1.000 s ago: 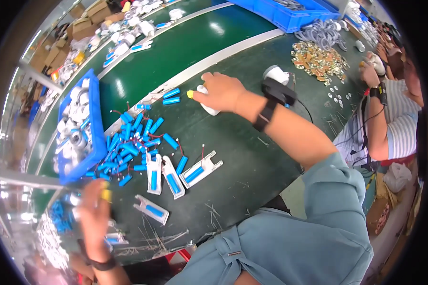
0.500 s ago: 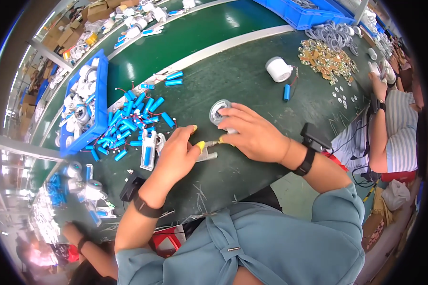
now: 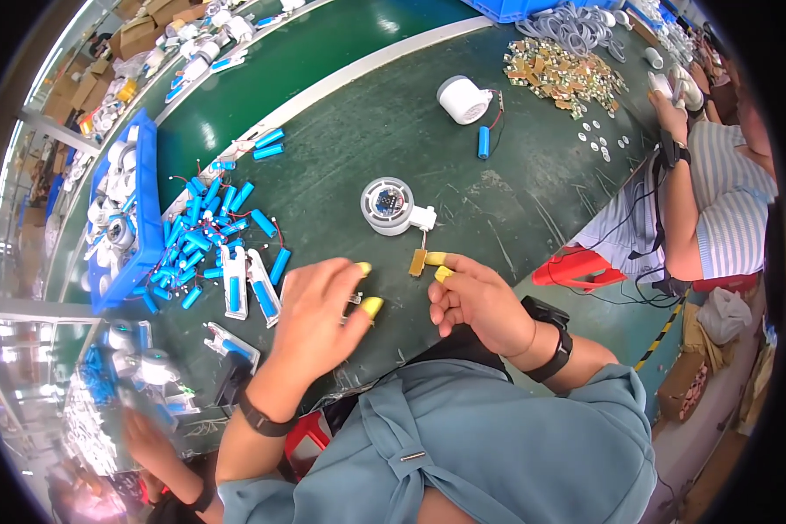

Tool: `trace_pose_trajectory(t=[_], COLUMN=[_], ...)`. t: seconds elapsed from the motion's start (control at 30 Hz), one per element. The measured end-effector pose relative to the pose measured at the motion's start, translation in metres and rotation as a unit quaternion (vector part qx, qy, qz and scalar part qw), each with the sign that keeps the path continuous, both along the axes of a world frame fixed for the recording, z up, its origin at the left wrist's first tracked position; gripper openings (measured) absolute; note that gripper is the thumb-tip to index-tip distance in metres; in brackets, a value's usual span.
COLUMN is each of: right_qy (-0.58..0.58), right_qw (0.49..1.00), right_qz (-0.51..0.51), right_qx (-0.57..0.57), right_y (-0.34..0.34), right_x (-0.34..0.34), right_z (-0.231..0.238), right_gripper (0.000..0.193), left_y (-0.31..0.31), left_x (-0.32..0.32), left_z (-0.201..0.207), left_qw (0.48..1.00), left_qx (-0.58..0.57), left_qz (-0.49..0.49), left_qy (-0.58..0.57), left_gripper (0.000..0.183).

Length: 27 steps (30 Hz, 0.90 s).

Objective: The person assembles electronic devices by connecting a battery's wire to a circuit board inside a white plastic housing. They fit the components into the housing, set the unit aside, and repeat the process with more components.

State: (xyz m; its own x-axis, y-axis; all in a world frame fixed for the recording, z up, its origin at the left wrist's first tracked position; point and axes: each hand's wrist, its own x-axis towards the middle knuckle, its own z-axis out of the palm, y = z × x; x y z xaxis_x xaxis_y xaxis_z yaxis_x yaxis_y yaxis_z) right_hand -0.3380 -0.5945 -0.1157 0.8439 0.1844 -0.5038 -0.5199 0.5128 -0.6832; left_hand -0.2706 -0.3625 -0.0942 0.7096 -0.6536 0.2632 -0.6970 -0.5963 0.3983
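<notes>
A white round housing [image 3: 387, 206] with a dark circuit inside and a short side neck lies on the green table in front of me. From its neck a thin wire runs to a small tan circuit board [image 3: 418, 263]. My right hand [image 3: 480, 307] is beside that board; its yellow-covered index fingertip is at the board's edge, with the thumb slightly apart and the other fingers curled. My left hand [image 3: 321, 306] hovers nearer the battery pile, thumb and index spread, both with yellow covers. Something pale shows partly behind its fingers, too hidden to name.
Blue battery cells [image 3: 196, 229] are heaped at left beside a blue crate [image 3: 153, 210] of white parts. White battery holders [image 3: 235, 284] lie nearby. Another white housing [image 3: 464, 99], a pile of small boards [image 3: 559, 74] and grey cables [image 3: 576, 31] lie farther right. Co-workers sit on both sides.
The housing has left my right hand and lies on the table. My hands have moved apart, and the wired board now shows beside my right index finger. The view has shifted too.
</notes>
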Motion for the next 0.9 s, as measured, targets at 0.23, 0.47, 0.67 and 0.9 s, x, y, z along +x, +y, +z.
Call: trace_pose_trajectory(t=[0.23, 0.47, 0.67, 0.9], right_qy=[-0.002, 0.013, -0.013, -0.068], right_qw=[0.997, 0.998, 0.999, 0.982], right_qz=[0.006, 0.008, 0.034, 0.158], right_qx=[0.072, 0.068, -0.026, -0.074], right_y=[0.009, 0.003, 0.014, 0.025], right_x=[0.016, 0.012, 0.01, 0.012], right_z=[-0.012, -0.006, 0.0, -0.011], right_gripper=[0.028, 0.016, 0.014, 0.017], left_y=[-0.048, 0.002, 0.041, 0.03], left_x=[-0.004, 0.002, 0.013, 0.019], left_z=[-0.023, 0.002, 0.001, -0.017], left_qw=[0.997, 0.987, 0.992, 0.988], left_qx=[-0.065, -0.125, -0.026, -0.028], left_qz=[-0.02, 0.049, -0.003, -0.07], left_qy=[0.026, 0.086, 0.12, 0.133], left_gripper=[0.04, 0.032, 0.035, 0.023])
